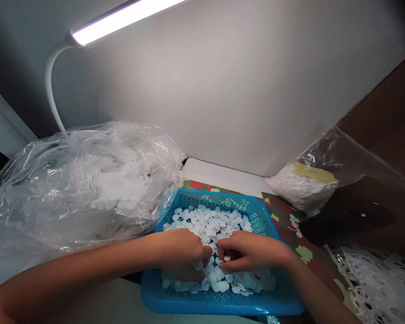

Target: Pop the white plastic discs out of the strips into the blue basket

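A blue plastic basket with perforated walls holds many small white round discs. Over its left half, my left hand reaches down among the discs with its fingers curled. A few whitish discs show at its fingertips. My right hand comes in from the other side, fingers bent and thumb below them. One white disc appears between thumb and fingers, but whether it is gripped is unclear. The two hands nearly meet above the middle of the pile.
A large clear plastic bag of white pieces bulges on the left. At the right sit a smaller bag with a yellow label and perforated white sheets. Loose discs lie on the patterned cloth. A lamp shines above.
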Motion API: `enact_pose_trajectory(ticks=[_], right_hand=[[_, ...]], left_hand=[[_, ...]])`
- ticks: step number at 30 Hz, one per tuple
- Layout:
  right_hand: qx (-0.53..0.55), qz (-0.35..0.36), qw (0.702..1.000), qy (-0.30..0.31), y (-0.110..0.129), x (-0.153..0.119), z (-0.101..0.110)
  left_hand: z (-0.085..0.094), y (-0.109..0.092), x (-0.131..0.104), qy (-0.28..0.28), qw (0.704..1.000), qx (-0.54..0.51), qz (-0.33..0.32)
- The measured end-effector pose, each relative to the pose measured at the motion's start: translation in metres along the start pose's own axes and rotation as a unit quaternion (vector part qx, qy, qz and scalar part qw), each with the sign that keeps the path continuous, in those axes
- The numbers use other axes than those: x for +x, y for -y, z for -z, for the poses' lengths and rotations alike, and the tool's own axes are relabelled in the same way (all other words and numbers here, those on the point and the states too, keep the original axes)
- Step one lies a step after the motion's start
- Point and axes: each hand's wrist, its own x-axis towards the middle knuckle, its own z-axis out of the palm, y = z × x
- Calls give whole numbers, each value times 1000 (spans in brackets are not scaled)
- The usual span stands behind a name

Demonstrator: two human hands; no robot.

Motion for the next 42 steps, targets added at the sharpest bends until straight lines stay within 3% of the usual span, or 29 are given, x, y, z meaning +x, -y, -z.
enact_pose_trajectory(ticks=[42], right_hand=[[10, -7, 1000, 5, -1, 0, 0]], left_hand=[[-4, 3, 1, -8, 1000, 13, -15]])
